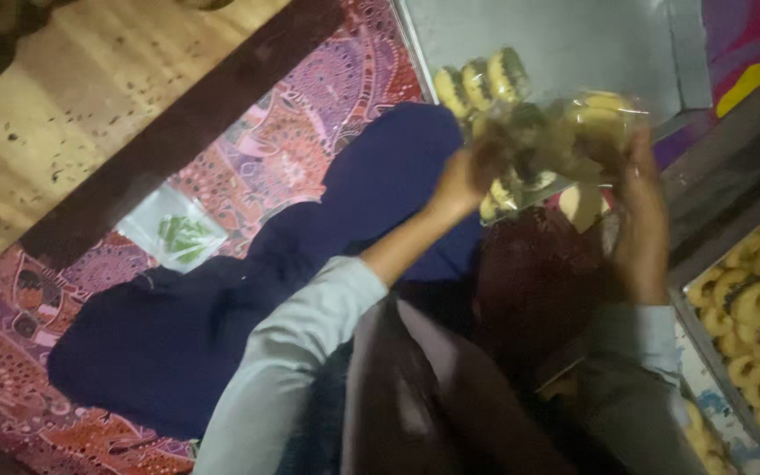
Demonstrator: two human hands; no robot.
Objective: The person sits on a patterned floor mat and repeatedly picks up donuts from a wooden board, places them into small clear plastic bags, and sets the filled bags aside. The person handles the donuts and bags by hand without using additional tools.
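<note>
I hold a clear plastic container of round yellow cookies with dark centres between both hands, up in front of me. My left hand grips its left side, fingers curled onto it. My right hand grips its right side from below. A short row of the same cookies shows just above the left hand, against a grey sheet. The picture is blurred, so the container's lid is hard to make out.
A metal tray at the right holds several ring-shaped yellow cookies. A patterned red and purple cloth covers the floor, with a dark blue cloth over my lap and a small clear bag of green bits at left.
</note>
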